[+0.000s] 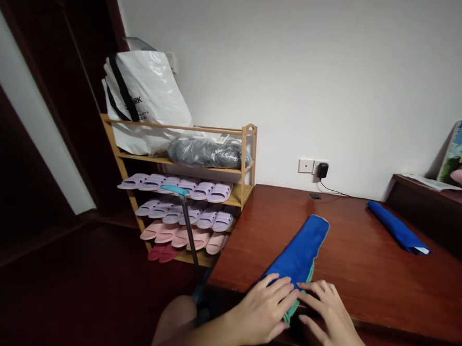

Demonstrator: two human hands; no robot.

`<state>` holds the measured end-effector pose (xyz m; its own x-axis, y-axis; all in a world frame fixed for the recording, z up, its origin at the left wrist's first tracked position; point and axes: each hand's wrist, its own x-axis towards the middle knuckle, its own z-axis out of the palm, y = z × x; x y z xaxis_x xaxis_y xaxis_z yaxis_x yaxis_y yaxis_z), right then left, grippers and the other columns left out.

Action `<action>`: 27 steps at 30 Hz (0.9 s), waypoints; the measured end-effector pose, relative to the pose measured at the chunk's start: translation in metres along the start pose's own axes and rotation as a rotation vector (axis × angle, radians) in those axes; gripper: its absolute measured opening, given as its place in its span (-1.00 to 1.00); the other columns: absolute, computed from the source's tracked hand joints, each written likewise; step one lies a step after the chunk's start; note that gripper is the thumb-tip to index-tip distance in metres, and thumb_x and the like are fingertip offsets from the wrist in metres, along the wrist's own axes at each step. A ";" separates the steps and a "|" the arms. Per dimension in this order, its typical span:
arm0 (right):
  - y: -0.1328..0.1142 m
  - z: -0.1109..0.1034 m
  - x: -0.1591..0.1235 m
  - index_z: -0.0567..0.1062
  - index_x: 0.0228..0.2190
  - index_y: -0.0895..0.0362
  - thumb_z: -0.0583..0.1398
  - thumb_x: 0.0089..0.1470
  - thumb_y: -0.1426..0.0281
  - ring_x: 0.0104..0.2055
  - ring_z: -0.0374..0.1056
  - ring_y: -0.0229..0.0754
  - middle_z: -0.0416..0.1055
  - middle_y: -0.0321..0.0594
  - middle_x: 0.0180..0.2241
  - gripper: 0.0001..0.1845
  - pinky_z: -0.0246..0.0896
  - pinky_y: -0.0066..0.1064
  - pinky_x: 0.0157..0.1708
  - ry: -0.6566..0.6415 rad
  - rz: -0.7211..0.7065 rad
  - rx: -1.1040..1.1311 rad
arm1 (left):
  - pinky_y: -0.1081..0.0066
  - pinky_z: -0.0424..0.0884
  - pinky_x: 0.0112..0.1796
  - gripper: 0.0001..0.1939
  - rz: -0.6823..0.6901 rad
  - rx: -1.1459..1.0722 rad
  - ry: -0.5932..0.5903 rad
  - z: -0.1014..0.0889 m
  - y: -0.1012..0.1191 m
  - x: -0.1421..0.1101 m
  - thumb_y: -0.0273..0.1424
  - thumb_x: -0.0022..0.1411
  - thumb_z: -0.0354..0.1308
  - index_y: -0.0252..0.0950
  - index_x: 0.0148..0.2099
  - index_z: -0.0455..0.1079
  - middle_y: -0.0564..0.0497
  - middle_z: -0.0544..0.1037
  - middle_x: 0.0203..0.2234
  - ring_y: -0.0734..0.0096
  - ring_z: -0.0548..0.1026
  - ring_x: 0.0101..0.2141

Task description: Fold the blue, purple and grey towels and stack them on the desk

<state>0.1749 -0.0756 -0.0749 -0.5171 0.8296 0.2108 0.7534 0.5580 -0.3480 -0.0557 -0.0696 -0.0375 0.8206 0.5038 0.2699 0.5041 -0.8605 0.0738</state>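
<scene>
A blue cloth [302,248] with green edge stitching lies folded into a long strip on the brown wooden table, its near end reaching the table's front edge. My left hand [260,308] rests on its near part, fingers stretched over the fabric and thumb by the green-edged end. Beside it, my right hand [330,315] has its fingers apart, the fingertips touching the cloth's right edge. Underneath my hands, part of the cloth is hidden. Farther right on the table is a second blue cloth [398,227], rolled or folded narrow, with a white tag at its near end.
Left of the table [350,274] stands a wooden shoe rack [248,158] with several slippers [220,192], a white bag [153,90] and a plastic-wrapped grey bundle [209,152]. A blue-topped pole [188,225] leans before it. A black plug [322,170] trails a cable along the wall.
</scene>
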 end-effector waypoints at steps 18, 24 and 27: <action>-0.014 0.036 0.013 0.38 -0.29 0.07 0.16 0.08 0.34 -0.04 0.21 -0.11 0.32 -0.15 -0.08 -0.88 0.04 -0.22 -0.11 0.635 -0.069 -0.237 | 0.46 0.28 -0.35 -0.88 -0.294 -0.794 0.519 -0.009 -0.012 -0.021 -0.44 0.19 0.10 -0.33 -0.33 0.45 0.00 0.49 -0.47 0.38 0.42 -0.42; -0.019 0.038 0.030 0.24 -0.02 0.14 0.03 0.09 0.49 -0.16 0.26 -0.19 0.38 -0.19 -0.22 -0.62 -0.03 -0.21 -0.08 0.588 -0.017 -0.282 | 0.47 0.30 -0.30 -0.83 -0.349 -0.854 0.674 -0.034 -0.022 -0.023 -0.34 0.25 0.10 -0.33 -0.30 0.41 0.01 0.47 -0.42 0.37 0.41 -0.37; 0.004 0.019 0.039 0.38 -0.18 0.07 0.04 0.08 0.45 -0.18 0.25 -0.16 0.37 -0.23 -0.26 -0.75 -0.04 -0.20 -0.11 0.453 0.139 -0.377 | 0.45 0.31 -0.28 -0.82 -0.396 -0.811 0.753 -0.046 -0.038 -0.022 -0.30 0.24 0.11 -0.32 -0.29 0.41 0.01 0.47 -0.41 0.34 0.41 -0.35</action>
<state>0.1498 -0.0409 -0.0855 -0.2412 0.7755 0.5835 0.9364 0.3438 -0.0699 -0.1057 -0.0516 -0.0017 0.1419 0.8091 0.5703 0.1458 -0.5869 0.7964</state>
